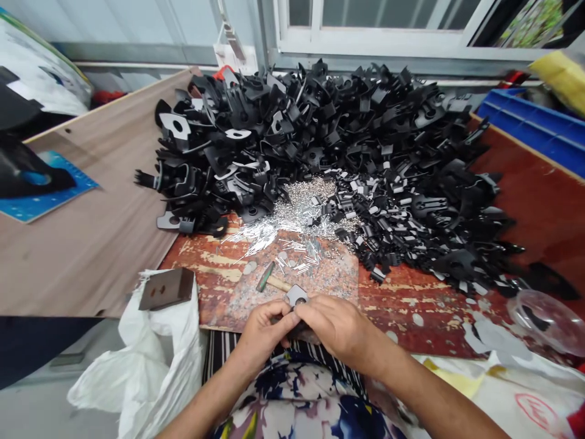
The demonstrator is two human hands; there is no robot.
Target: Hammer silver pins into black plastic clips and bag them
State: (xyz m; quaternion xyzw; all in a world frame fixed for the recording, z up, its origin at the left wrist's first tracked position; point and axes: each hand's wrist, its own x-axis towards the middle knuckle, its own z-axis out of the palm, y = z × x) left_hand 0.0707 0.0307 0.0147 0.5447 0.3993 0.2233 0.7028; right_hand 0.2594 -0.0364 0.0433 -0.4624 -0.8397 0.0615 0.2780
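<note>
lower centre: left hand [264, 326] + right hand [337, 322] closed, pinching pointed black plastic piece [298, 294], likely steadying it | green-headed wooden-handled hammer [276, 281] just beyond, probably for reach

Beyond left hand [265, 329], passage was obstructed by hammer [278, 282] and black heap [329, 128]; outward of right hand [340, 323], room was offered over tabletop [397, 299].

Ahead of me ran the pale ribbed wall [119, 24], then a white-framed window [388, 15], greenery [532, 27] bright at its far right! Below stretched my red-brown worktable [402, 299], worn in streaks, and there, lower left, lay grey floor [31, 402]!
</note>
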